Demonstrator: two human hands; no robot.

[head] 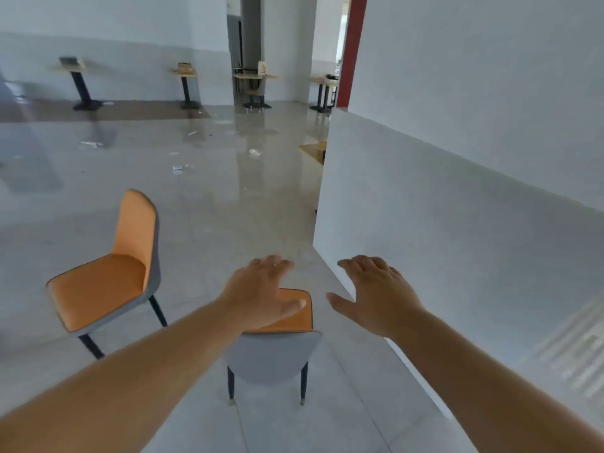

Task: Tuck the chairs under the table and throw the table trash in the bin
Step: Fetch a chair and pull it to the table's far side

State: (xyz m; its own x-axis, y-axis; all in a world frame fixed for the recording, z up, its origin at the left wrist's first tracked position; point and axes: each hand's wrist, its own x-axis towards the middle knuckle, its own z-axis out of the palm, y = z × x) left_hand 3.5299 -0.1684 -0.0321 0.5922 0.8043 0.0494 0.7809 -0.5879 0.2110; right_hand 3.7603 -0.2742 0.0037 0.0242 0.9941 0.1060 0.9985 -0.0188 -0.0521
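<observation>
Two orange chairs with grey backs stand on the tiled floor. One chair [274,358] is right below me, its grey back toward me. My left hand [264,292] hovers open over its orange seat, fingers spread. My right hand [376,295] is open too, held out to the right of that chair near the wall corner, holding nothing. The second chair [108,276] stands apart at the left, seat facing left. A corner of a wooden table [315,150] shows behind the wall edge. No bin is in view.
A white wall [441,207] juts out on the right, close to the near chair. Bits of litter [178,167] lie on the glossy floor ahead. Several small pedestal tables [186,75] stand along the far wall. Open floor lies between the chairs.
</observation>
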